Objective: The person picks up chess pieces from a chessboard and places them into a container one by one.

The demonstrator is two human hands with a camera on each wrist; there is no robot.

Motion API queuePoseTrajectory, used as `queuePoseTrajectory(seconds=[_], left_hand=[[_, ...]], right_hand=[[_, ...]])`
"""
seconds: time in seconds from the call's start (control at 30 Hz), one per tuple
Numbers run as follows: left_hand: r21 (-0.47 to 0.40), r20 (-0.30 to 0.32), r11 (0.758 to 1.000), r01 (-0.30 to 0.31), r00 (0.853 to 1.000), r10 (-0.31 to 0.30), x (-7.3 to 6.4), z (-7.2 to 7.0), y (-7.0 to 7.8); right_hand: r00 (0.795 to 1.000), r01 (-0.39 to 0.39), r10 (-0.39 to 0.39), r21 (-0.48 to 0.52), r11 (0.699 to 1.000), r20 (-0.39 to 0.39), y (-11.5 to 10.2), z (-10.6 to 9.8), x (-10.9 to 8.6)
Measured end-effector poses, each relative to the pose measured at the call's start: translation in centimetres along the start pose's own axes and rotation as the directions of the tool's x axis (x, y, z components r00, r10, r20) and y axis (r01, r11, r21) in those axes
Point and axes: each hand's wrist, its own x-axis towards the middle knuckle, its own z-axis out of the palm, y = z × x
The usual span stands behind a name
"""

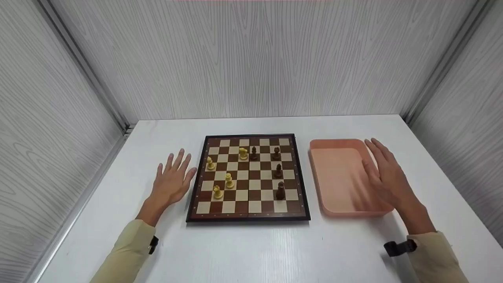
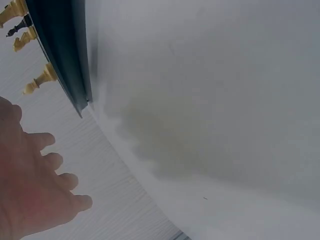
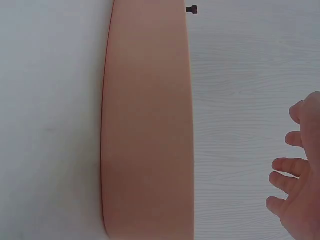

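Note:
A brown-and-cream chessboard (image 1: 254, 195) lies on the table with several chess pieces standing on it. Yellow pieces, among them a knight (image 1: 243, 153), stand on its left half; dark pieces, such as the tall one near the front (image 1: 280, 190), are on the right. Left of the board is my left hand (image 1: 169, 186), fingers spread and holding nothing. My right hand (image 1: 389, 177) hovers over the right rim of a pink tray (image 1: 336, 181), its fingers fairly straight and nothing in them. The right wrist view shows the tray's outer wall (image 3: 147, 125) beside that hand (image 3: 300, 175).
The white table (image 1: 251, 251) carries the board in the middle and the tray to its right. Grey wood-grain panels (image 1: 251, 59) rise behind and on both sides. A black strap (image 1: 401, 247) sits at the right cuff.

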Motion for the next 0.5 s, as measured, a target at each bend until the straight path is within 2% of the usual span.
queuePoseTrajectory(seconds=[0.23, 0.4, 0.5], left_hand=[[-0.015, -0.01, 1.0, -0.02, 1.0, 0.02, -0.4, 0.9, 0.5], [-0.022, 0.024, 1.0, -0.016, 1.0, 0.016, -0.8, 1.6, 0.8], [-0.026, 0.039, 1.0, -0.018, 0.999, 0.019, -1.0, 2.1, 0.9]], right_hand=[[0.987, 0.076, -0.058, 0.118, 0.99, -0.148, -0.9, 1.6, 0.8], [0.985, 0.127, -0.105, 0.161, 0.979, -0.139, -1.7, 2.9, 0.8], [0.987, 0.113, -0.088, 0.2, 0.973, -0.132, -2.2, 3.5, 0.8]])
